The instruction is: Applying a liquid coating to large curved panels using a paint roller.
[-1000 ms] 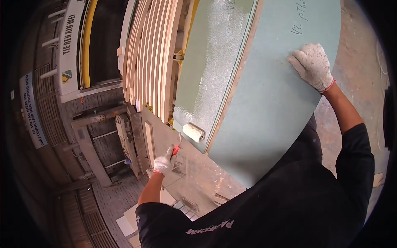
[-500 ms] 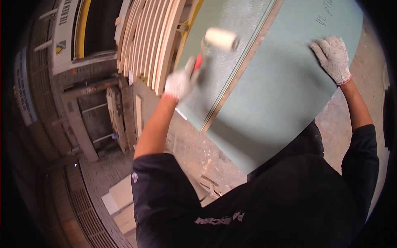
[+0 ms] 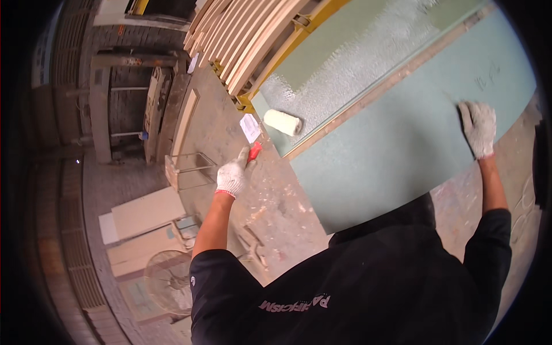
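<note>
The left hand [image 3: 232, 175], in a white knit glove, sits just off centre toward nine o'clock, its fingers wrapped closely around the red handle [image 3: 255, 152] of a paint roller. The white roller sleeve [image 3: 282, 123], at twelve o'clock, appears to rest on the near end of a green panel [image 3: 313, 60] bearing a glossy wet coat. Between two and three o'clock, the gloved right hand [image 3: 480, 131] lies on a pale green board [image 3: 368, 178], thumb spread from the fingers, grasping nothing visible. Wooden slats [image 3: 247, 43] lie between eleven and twelve; a round fan [image 3: 167, 282] stands between seven and eight.
</note>
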Tool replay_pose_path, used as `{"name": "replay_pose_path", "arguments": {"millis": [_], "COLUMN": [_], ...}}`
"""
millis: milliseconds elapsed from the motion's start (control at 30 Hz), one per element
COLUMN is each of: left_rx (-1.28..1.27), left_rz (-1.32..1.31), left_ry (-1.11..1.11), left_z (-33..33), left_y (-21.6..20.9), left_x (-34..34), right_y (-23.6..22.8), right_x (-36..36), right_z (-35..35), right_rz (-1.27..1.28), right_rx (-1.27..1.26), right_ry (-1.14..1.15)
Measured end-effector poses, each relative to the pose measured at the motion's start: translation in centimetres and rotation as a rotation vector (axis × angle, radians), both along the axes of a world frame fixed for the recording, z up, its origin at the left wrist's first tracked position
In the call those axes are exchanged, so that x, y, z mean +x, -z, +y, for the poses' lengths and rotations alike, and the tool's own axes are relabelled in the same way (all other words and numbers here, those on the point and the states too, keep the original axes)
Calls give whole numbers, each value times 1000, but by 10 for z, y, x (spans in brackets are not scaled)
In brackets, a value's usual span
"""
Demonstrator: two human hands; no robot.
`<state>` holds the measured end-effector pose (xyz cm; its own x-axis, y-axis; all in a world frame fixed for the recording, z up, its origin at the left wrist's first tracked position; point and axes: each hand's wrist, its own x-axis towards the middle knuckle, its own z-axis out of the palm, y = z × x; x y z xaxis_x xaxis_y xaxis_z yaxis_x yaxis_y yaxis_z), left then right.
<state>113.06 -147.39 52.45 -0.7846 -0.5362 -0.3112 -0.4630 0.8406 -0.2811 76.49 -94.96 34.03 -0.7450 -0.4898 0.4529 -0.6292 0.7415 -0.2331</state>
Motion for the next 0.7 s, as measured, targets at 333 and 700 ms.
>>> {"name": "replay_pose_path", "arguments": {"millis": [333, 700], "left_rx": [62, 102], "left_rz": [136, 22], "left_ry": [-211, -411], "left_z": [31, 82], "left_y": [53, 44], "left_x": [-44, 25], "right_y": [1, 5], "right_x": [5, -6], "right_z": [-1, -1], "right_rz": [36, 35], "right_rx": [21, 2], "right_ry": [-24, -34]}}
